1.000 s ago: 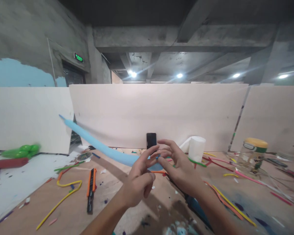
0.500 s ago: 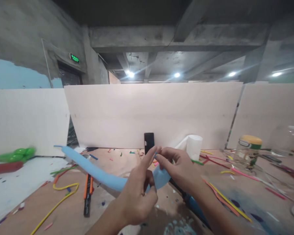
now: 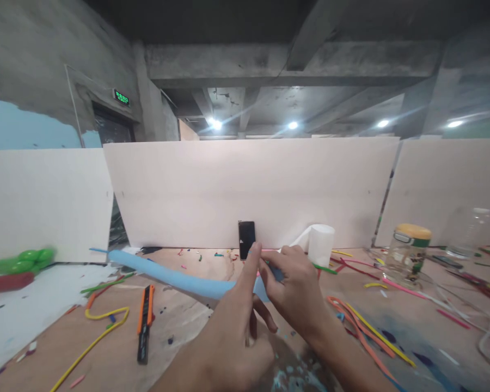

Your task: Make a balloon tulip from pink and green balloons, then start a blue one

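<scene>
A long light-blue balloon (image 3: 175, 277) stretches from my hands leftward, low over the wooden table (image 3: 179, 332). My right hand (image 3: 292, 291) pinches the balloon's near end, fingers curled round it. My left hand (image 3: 237, 332) is closer to me, its index finger raised against that same end, the other fingers curled in and touching the balloon. The balloon's knot end is hidden between my fingers.
An orange-and-black utility knife (image 3: 145, 321) lies at the left beside uninflated yellow (image 3: 102, 326) and orange balloons. A black phone (image 3: 246, 239) leans on the partition, a paper roll (image 3: 320, 245) and a yellow-lidded jar (image 3: 408, 253) to the right. Green balloons (image 3: 20, 260) lie far left.
The balloon's far end dropped from raised against the partition to nearly level over the table. My hands closed in on its near end and came lower and nearer.
</scene>
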Demonstrator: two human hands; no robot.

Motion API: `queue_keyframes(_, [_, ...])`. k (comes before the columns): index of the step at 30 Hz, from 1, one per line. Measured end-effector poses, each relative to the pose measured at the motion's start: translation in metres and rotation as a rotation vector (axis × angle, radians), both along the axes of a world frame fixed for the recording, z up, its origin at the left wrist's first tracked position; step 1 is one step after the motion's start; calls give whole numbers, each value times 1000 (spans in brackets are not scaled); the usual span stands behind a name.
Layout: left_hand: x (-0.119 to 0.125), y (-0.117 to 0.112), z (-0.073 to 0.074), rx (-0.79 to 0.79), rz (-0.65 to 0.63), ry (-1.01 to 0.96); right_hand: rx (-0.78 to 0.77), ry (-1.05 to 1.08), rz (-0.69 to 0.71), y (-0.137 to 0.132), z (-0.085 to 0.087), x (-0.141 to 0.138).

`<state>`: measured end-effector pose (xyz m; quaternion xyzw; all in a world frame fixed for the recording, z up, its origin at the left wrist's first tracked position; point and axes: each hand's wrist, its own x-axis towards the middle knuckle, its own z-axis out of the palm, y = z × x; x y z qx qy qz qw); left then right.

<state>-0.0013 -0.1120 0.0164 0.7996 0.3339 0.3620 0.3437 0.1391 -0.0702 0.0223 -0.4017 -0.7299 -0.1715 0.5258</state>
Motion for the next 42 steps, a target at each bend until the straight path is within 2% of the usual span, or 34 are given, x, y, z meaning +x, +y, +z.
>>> queue_keyframes(6, [-4, 0, 2, -77, -112, -74, 147, -44, -20, 9, -6, 1])
queue_keyframes(8, [-6, 4, -1, -56, -86, -38, 159, -55, -41, 13, -9, 1])
queue_keyframes(10, [-5, 13, -7, 88, 56, 75, 151, -68, -68, 19, -12, 2])
queue_keyframes(14, [3, 41, -15, 633, 471, 438, 81, -19, -124, 33, -16, 0])
queue_keyframes(16, [9, 54, -11, 782, 585, 557, -17, 78, -117, 40, -16, 0])
queue_keyframes(18, [15, 63, -1, 834, 622, 624, -139, 190, -87, 46, -16, 1])
queue_keyframes(20, [22, 67, 8, 822, 608, 647, -232, 270, -49, 51, -17, 3])
queue_keyframes(22, [29, 68, 11, 720, 556, 568, -247, 304, -54, 56, -19, 8])
queue_keyframes(26, [45, 64, -1, 304, 337, 112, -101, 209, -173, 61, -24, 22])
queue_keyframes(29, [52, 60, -10, 127, 196, -99, -15, 107, -198, 62, -26, 29])
queue_keyframes(36, [43, 56, -7, 113, 134, 37, 29, -6, -220, 67, -29, 36])
queue_keyframes(39, [38, 60, -6, 145, 89, -34, 39, 10, -189, 67, -29, 37])
queue_keyframes(42, [37, 62, -9, 216, 119, -104, 28, 73, -166, 64, -25, 34])
